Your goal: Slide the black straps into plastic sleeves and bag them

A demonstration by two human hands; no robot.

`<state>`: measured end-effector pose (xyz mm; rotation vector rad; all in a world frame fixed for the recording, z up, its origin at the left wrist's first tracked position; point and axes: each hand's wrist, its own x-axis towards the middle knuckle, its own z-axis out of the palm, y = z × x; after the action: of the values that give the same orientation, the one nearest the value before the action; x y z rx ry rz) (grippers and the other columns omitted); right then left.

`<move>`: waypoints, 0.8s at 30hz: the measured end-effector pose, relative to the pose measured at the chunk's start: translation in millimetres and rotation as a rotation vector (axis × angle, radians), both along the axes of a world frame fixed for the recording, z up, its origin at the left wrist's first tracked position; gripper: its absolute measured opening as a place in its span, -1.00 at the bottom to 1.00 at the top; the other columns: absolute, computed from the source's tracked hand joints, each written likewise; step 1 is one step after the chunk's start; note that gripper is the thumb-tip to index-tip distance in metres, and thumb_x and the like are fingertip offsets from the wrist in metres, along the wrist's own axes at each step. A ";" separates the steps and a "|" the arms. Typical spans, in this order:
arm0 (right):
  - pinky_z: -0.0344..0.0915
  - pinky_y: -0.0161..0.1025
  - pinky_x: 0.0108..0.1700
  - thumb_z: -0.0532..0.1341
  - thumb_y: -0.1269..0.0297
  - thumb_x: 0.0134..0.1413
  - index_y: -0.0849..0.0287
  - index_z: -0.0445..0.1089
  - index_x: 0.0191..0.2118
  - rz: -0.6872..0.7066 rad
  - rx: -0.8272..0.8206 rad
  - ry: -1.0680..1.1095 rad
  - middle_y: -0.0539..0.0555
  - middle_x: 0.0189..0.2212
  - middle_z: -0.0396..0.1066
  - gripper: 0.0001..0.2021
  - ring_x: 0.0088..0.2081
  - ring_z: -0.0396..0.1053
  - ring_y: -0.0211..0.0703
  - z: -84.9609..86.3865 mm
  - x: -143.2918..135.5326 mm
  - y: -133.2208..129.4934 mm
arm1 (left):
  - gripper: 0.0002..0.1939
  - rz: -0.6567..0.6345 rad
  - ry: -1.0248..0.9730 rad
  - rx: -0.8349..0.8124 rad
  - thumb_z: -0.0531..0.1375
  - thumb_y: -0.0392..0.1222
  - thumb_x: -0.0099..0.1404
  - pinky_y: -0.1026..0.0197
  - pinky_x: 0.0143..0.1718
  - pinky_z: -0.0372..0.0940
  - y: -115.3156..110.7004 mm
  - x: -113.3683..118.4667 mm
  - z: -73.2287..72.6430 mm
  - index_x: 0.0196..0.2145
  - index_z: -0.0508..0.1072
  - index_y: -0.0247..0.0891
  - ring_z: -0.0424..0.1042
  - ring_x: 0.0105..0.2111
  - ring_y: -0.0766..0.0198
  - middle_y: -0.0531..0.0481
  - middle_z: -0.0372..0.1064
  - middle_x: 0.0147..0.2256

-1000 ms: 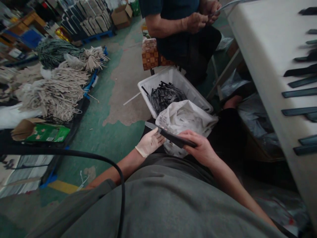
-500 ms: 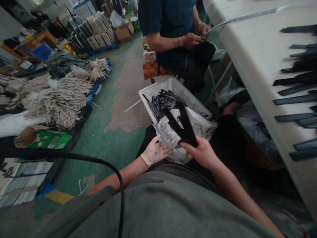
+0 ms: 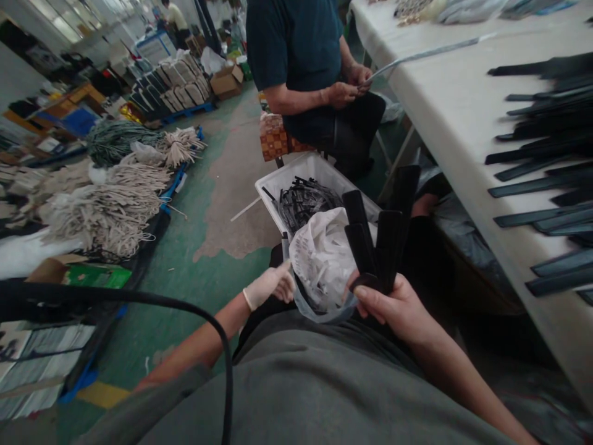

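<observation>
My left hand (image 3: 271, 287), in a thin pale glove, is at the left rim of a clear plastic bag (image 3: 319, 314). Its fingers are curled in and appear to pinch the bag's edge, though the contact is partly hidden. Inside the bag lies crumpled white plastic (image 3: 319, 247). On the right, my bare right hand (image 3: 398, 309) grips several flat black straps (image 3: 389, 241) with rounded ends. They fan upward above the bag's right side, thumb pressed on their lower ends.
A white crate (image 3: 273, 210) holding black strips (image 3: 306, 201) stands beyond the bag. Facing it sits a co-worker (image 3: 296, 74) handling a thin strip. Black straps (image 3: 546, 179) lie across the white table (image 3: 445, 117) at right. Corded bundles (image 3: 102, 204) lie left; a black cable (image 3: 222, 334) crosses in front.
My left hand has turned from open palm-up to curled fingers and shifted left. My right hand moved right and down, its straps now more upright. The bag's mouth shows wider.
</observation>
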<state>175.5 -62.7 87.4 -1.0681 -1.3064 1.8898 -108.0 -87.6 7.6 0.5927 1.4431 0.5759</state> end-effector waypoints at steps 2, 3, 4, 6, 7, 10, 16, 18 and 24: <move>-0.07 -0.39 -0.69 0.37 -0.10 -0.10 0.25 0.43 -0.40 -0.003 -0.002 -0.012 -0.04 -0.73 0.26 -0.57 -0.73 0.03 -0.41 4.8 -0.9 -1.9 | -0.31 -0.305 0.241 -0.038 0.11 0.44 0.12 0.28 -0.59 0.13 -25.4 -5.0 -1.0 -0.67 0.43 -0.30 0.27 -0.72 0.33 -0.06 0.32 -0.73; -0.07 -0.39 -0.69 0.37 -0.10 -0.10 0.24 0.43 -0.40 -0.001 0.001 -0.005 -0.04 -0.72 0.27 -0.57 -0.73 0.03 -0.41 6.9 -1.5 -2.7 | -0.30 -0.362 0.318 -0.061 0.10 0.46 0.11 0.27 -0.59 0.13 -34.0 -8.1 -1.8 -0.69 0.43 -0.30 0.25 -0.73 0.33 -0.06 0.30 -0.74; -0.06 -0.39 -0.69 0.37 -0.09 -0.09 0.24 0.43 -0.39 0.005 0.007 0.007 -0.05 -0.72 0.27 -0.58 -0.72 0.04 -0.41 8.9 -2.6 -3.5 | -0.26 -0.364 0.336 -0.097 0.05 0.49 0.11 0.27 -0.59 0.13 -39.2 -10.7 -2.6 -0.66 0.45 -0.30 0.26 -0.72 0.33 -0.07 0.32 -0.73; -0.05 -0.40 -0.68 0.36 -0.06 -0.05 0.23 0.44 -0.37 0.023 0.022 0.041 -0.05 -0.71 0.27 -0.61 -0.72 0.04 -0.41 12.9 -6.3 -5.4 | -0.16 -0.277 0.200 -0.202 -0.10 0.55 0.13 0.28 -0.57 0.18 -39.5 -12.7 -5.0 -0.47 0.54 -0.32 0.37 -0.65 0.28 -0.13 0.45 -0.59; -0.05 -0.40 -0.68 0.35 -0.05 -0.03 0.23 0.45 -0.36 0.039 0.031 0.060 -0.05 -0.70 0.27 -0.62 -0.71 0.04 -0.42 15.1 -8.6 -6.5 | -0.12 -0.216 0.081 -0.257 -0.14 0.56 0.13 0.27 -0.55 0.22 -35.9 -11.9 -6.6 -0.34 0.56 -0.32 0.44 -0.58 0.24 -0.16 0.51 -0.49; -0.07 -0.40 -0.68 0.33 -0.02 0.02 0.24 0.46 -0.34 0.103 0.055 0.122 -0.04 -0.68 0.29 -0.64 -0.72 0.03 -0.43 22.9 -13.4 -10.3 | -0.09 -0.059 -0.275 -0.407 -0.12 0.57 0.13 0.21 -0.43 0.36 -19.3 -4.5 -12.4 -0.11 0.50 -0.34 0.53 -0.37 0.13 -0.23 0.54 -0.25; -0.15 -0.40 -0.68 0.29 -0.01 0.07 0.27 0.49 -0.41 0.167 0.053 0.213 -0.03 -0.67 0.27 -0.63 -0.71 0.00 -0.46 33.9 -2.2 -16.4 | -0.49 0.366 -0.681 -0.440 0.06 0.16 0.36 0.26 -0.40 0.40 14.8 11.8 -22.5 -0.14 0.49 -0.39 0.52 -0.34 0.18 -0.17 0.50 -0.35; -0.17 -0.39 -0.68 0.29 -0.02 0.07 0.28 0.50 -0.41 0.193 0.045 0.234 -0.03 -0.67 0.27 -0.62 -0.71 0.00 -0.46 32.4 4.3 -17.3 | -0.61 0.645 -0.676 -0.304 0.09 0.04 0.38 0.31 -0.42 0.38 31.3 9.5 -22.5 -0.25 0.48 -0.39 0.47 -0.47 0.28 -0.09 0.44 -0.47; -0.19 -0.38 -0.68 0.32 -0.03 0.01 0.29 0.49 -0.39 0.208 -0.027 0.242 -0.01 -0.67 0.30 -0.61 -0.72 -0.02 -0.46 8.8 9.4 -10.9 | -0.75 1.036 -0.489 0.080 0.03 -0.17 0.44 0.39 -0.53 0.30 78.6 -24.0 2.6 -0.27 0.45 -0.34 0.30 -0.68 0.47 0.09 0.33 -0.59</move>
<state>184.9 -73.6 96.2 -0.7104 -1.2950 2.1190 -132.0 -9.0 10.2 -0.2959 1.1743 1.4738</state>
